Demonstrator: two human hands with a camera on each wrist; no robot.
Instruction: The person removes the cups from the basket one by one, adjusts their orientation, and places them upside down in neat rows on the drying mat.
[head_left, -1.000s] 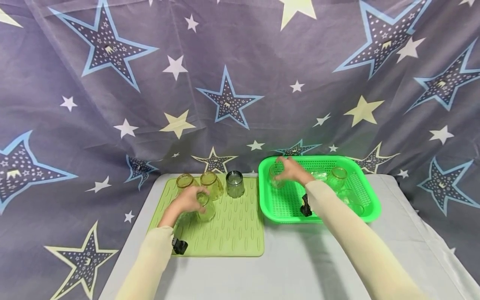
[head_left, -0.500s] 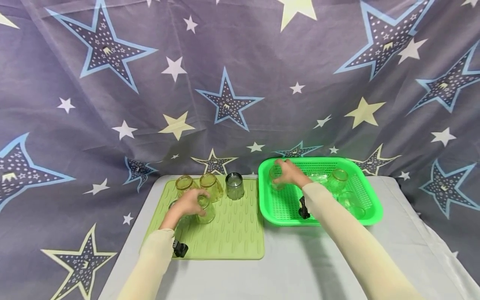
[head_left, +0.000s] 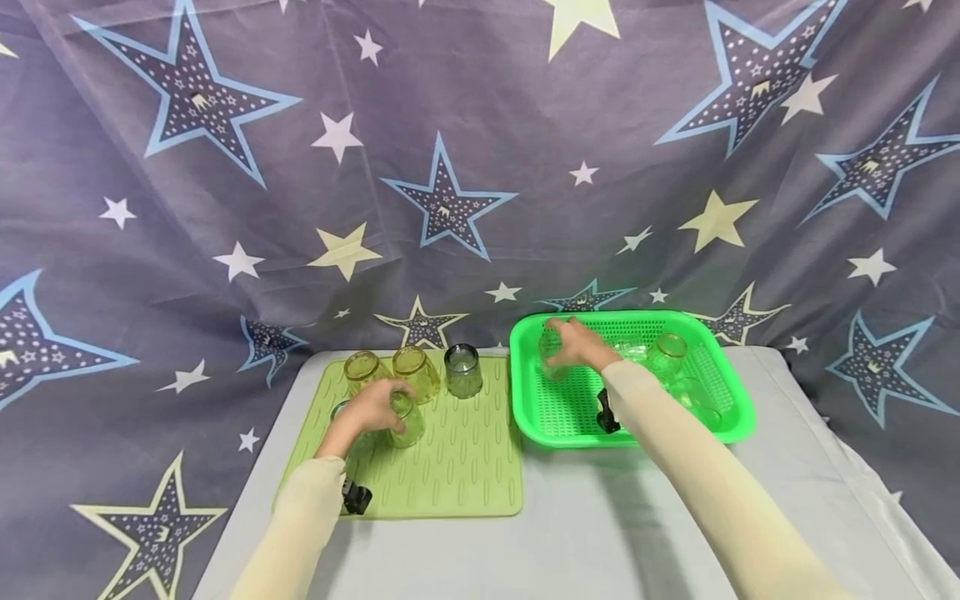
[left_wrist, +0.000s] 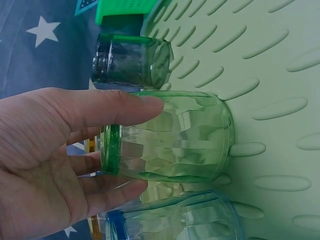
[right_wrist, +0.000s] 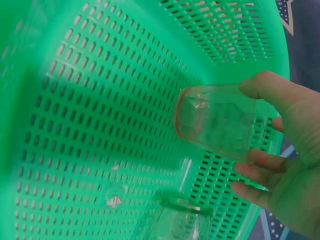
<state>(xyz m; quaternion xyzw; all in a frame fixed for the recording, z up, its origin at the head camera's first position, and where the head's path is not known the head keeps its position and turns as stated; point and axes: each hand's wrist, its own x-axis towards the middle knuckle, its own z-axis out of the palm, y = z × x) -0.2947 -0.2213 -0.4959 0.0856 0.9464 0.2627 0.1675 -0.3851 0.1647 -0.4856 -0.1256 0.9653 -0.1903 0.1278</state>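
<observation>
On the green drying mat (head_left: 450, 479), my left hand (head_left: 372, 406) holds a green-tinted glass (left_wrist: 190, 140), thumb along one side and fingers on the other. The glass stands with its thick green end toward the palm. Inside the bright green basket (head_left: 572, 442), my right hand (head_left: 579, 343) grips a clear glass (right_wrist: 215, 117) between thumb and fingers near one end. That glass's amber-edged end points away from the palm. Close beside the left hand's glass is a blue-tinted glass (left_wrist: 170, 220), mostly hidden by the hand in the head view.
Two amber glasses (head_left: 415, 373) and a dark grey glass (head_left: 463, 373) stand along the mat's back edge. More glasses, one amber-rimmed glass (head_left: 666, 357) among them, sit in the basket's right part. A star-patterned curtain (head_left: 315, 183) hangs behind the white-covered table (head_left: 480, 558).
The head view shifts slightly. Both hands stay at the same glasses, with little visible movement.
</observation>
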